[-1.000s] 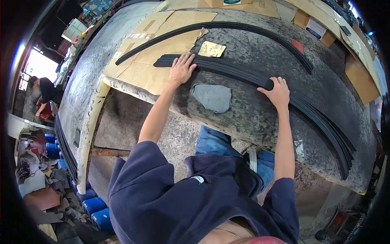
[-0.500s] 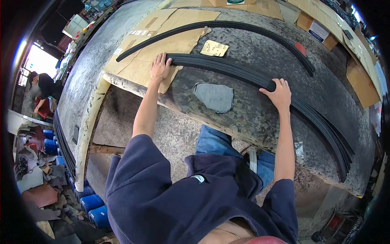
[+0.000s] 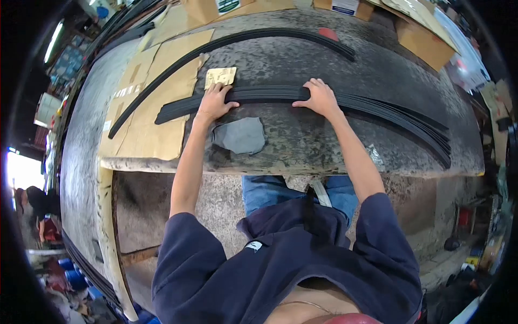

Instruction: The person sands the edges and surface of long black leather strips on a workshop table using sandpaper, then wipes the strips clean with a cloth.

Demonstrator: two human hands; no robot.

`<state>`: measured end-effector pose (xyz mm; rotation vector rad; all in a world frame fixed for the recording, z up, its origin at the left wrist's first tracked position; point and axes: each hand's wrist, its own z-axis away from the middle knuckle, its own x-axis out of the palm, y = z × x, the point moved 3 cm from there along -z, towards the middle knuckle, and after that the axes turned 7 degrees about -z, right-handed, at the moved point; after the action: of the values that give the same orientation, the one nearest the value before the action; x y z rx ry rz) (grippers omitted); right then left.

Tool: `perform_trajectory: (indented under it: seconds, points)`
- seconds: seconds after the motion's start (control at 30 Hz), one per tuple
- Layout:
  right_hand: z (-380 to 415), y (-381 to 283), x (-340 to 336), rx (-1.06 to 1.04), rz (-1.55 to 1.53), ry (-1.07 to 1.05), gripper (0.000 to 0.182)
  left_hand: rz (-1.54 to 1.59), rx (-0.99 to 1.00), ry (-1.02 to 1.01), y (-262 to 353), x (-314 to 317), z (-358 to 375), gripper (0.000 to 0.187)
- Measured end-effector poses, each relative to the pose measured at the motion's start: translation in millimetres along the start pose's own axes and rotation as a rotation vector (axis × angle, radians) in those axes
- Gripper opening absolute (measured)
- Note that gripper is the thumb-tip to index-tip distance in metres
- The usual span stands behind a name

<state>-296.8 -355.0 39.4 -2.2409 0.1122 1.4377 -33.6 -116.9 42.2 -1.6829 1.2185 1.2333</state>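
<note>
A long bundle of thin black strips (image 3: 270,94) lies across the worktable, its right-hand ends fanned apart. My left hand (image 3: 216,102) is closed over it left of the middle, with the thumb on the near side; the bundle's left end sticks out past it over cardboard. Farther right, my right hand (image 3: 320,99) grips the same bundle beside a short dark band (image 3: 304,93). A grey cloth (image 3: 240,136) rests just nearer to me than the bundle. Behind my left fingers lies a yellowish marked card (image 3: 220,76).
Beyond the bundle, a second black strip bundle (image 3: 232,39) curves over the flat cardboard (image 3: 162,65). A red piece (image 3: 328,34) sits near its right end. Cardboard boxes (image 3: 426,43) stand at the far right of the worktable (image 3: 399,81). Another person (image 3: 39,208) is at the far left.
My left hand has shifted from the bundle's left end to a place farther along it, closer to my right hand. The bundle lies straighter across, and the camera view has turned.
</note>
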Motion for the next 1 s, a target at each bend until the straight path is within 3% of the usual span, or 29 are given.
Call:
perform_trajectory:
  seconds: [0.07,0.13,0.17,0.23,0.33,0.57,1.0]
  points:
    - [2.9,3.1,-0.4,0.015,-0.015,-0.001,0.083,0.033,-0.022,0.021,0.7,1.8,5.3,0.070]
    - [1.6,-0.3,-1.3,-0.012,-0.067,-0.024,0.084,0.009,0.066,0.211,-0.1,2.4,16.1,0.066]
    - [4.4,2.9,4.7,-0.060,-0.012,0.089,0.080,0.040,0.041,0.210,3.4,-3.4,19.7,0.063]
    - [2.7,2.0,8.4,-0.102,0.010,0.100,0.076,-0.035,-0.011,0.244,11.9,-12.8,30.2,0.066]
    - [4.7,-6.0,2.1,-0.059,-0.011,0.032,0.078,-0.157,-0.162,0.185,-6.0,15.5,38.5,0.072]
    - [4.4,-10.5,-0.2,0.015,0.065,-0.048,0.078,-0.139,-0.425,0.109,-56.7,4.0,68.1,0.084]
    - [6.1,-8.8,3.9,-0.035,0.109,-0.005,0.076,-0.188,-0.369,0.099,-56.6,6.7,77.1,0.081]
